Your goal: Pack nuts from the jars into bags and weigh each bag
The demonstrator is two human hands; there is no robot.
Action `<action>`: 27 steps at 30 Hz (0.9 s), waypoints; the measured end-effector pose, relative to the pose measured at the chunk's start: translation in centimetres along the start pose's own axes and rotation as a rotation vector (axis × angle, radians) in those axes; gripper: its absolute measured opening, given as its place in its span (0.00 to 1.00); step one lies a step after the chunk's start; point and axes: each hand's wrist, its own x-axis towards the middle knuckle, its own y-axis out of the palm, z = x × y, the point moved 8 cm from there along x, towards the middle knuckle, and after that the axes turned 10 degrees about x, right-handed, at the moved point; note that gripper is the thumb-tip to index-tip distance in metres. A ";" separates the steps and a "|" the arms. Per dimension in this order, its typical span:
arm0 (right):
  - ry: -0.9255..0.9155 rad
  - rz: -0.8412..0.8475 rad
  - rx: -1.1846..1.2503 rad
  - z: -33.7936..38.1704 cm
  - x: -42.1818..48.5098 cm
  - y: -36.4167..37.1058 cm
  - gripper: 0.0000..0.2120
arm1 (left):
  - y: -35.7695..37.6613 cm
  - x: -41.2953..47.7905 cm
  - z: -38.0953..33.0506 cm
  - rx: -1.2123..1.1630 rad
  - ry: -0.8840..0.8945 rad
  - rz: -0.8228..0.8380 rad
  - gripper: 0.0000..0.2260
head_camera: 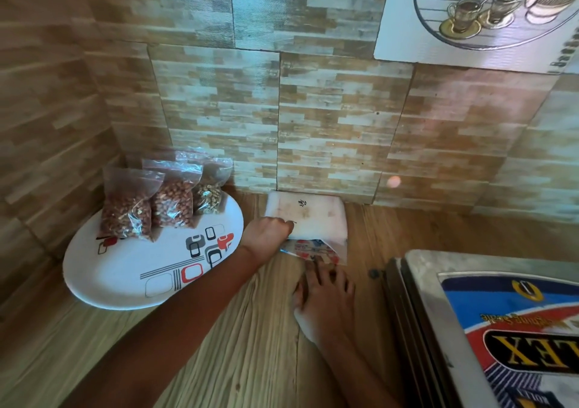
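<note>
Three clear zip bags of nuts [163,202] stand side by side at the back of a white oval plate [131,276] on the left. A white packet of bags [316,216] lies against the wall. My left hand [269,232] pinches the packet's left edge with curled fingers. A printed inner pack [310,249] sticks out of the packet's open front. My right hand [322,295] rests with straight fingers on that pack. Something pale [300,320] shows under my right palm; I cannot tell what it is. No jar is in view.
A weighing scale [488,329] with a metal pan and a printed label fills the lower right corner. Tiled walls close the counter at the back and left. The wooden counter [219,345] runs between the plate and the scale.
</note>
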 end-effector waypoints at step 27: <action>-0.204 -0.493 0.509 3.7 -4.6 -9.5 0.08 | -7.8 -10.9 8.5 -1.296 -0.375 -0.482 0.18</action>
